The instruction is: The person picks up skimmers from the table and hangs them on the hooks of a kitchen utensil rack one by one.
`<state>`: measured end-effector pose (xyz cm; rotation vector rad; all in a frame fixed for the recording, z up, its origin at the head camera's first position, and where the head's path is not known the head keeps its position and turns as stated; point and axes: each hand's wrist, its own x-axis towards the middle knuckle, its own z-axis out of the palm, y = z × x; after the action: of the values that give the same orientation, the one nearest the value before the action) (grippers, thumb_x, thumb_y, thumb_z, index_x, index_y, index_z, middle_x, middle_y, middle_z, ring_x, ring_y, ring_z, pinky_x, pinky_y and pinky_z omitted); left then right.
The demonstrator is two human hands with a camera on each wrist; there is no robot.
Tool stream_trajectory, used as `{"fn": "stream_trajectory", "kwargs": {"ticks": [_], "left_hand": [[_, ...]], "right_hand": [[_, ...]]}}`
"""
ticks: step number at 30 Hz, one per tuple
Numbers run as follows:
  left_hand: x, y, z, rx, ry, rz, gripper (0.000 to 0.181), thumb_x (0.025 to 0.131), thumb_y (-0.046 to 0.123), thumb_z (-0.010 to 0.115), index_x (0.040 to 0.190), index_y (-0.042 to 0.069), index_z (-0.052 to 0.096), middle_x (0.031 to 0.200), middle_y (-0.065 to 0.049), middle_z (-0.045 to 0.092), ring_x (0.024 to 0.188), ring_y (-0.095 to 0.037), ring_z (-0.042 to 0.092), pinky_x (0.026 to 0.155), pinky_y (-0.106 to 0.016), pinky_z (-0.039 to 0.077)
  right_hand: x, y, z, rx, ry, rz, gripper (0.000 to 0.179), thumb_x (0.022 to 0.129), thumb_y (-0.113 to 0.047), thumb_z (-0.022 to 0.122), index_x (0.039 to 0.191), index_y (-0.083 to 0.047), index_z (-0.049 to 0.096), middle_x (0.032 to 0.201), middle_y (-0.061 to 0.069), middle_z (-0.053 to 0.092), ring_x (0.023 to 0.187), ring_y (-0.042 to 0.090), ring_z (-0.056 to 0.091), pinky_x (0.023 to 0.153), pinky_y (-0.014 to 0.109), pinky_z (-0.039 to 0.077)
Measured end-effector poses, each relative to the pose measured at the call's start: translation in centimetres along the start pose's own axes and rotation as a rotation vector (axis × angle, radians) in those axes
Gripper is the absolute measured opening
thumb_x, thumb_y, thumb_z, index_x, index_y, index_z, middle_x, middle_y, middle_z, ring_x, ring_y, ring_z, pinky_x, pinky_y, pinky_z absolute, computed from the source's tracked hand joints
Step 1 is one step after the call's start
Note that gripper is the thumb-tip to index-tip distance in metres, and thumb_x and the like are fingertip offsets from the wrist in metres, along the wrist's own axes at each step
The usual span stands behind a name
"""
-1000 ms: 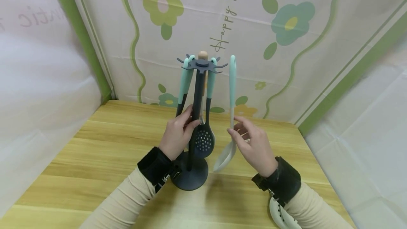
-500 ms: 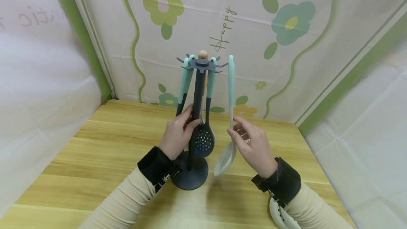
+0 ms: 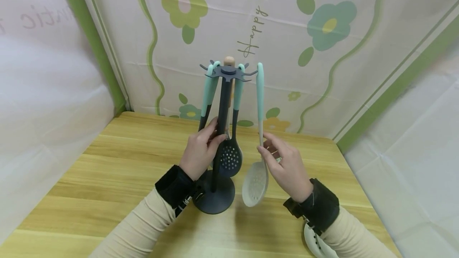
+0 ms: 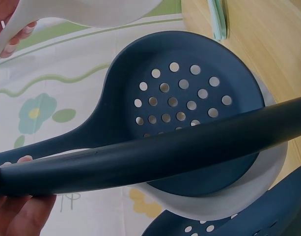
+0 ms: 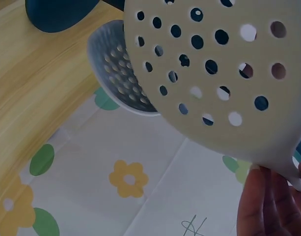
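Observation:
My left hand [image 3: 199, 152] grips the black post [image 3: 224, 102] of an upright utensil stand, thumb in front. My right hand [image 3: 287, 166] pinches the thin neck of a light skimmer [image 3: 255, 186] with a mint handle [image 3: 260, 90]. The skimmer hangs upright, bowl down, right of the stand; its handle top is beside the rightmost hook, and I cannot tell whether it is on it. In the right wrist view the holed bowl [image 5: 224, 142] fills the top. A dark skimmer [image 3: 230, 160] hangs behind the post, with a light bowl [image 4: 273, 162] behind it in the left wrist view.
Other mint-handled utensils [image 3: 208, 90] hang on the stand's left hooks. The round black base [image 3: 215, 200] rests on the wooden table [image 3: 107, 178]. A light holed utensil [image 3: 317, 242] lies at lower right, partly under the right forearm. Printed cloth [image 3: 222, 19] stands behind the table.
The light skimmer has turned about its handle, so its bowl now faces me and shows its holes. Its handle top has shifted slightly left, towards the stand. The left hand has stayed put.

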<state>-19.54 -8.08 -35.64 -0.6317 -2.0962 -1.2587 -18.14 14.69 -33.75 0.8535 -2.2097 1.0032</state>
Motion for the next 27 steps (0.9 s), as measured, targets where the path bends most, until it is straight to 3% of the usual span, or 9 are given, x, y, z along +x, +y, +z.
{"fn": "stream_trajectory", "kwargs": {"ticks": [27], "left_hand": [[-0.01,-0.24,0.13,0.003,0.012,0.019,0.040,0.098,0.015,0.058,0.131,-0.007,0.060,0.105,-0.020,0.074,0.096,-0.030,0.075,0.079,-0.041,0.061]], "right_hand": [[-0.04,-0.30,0.15,0.001,-0.017,-0.015,0.033,0.089,-0.003,0.069,0.121,0.006,0.070,0.081,0.002,0.069,0.069,0.012,0.063,0.058,0.031,0.056]]}}
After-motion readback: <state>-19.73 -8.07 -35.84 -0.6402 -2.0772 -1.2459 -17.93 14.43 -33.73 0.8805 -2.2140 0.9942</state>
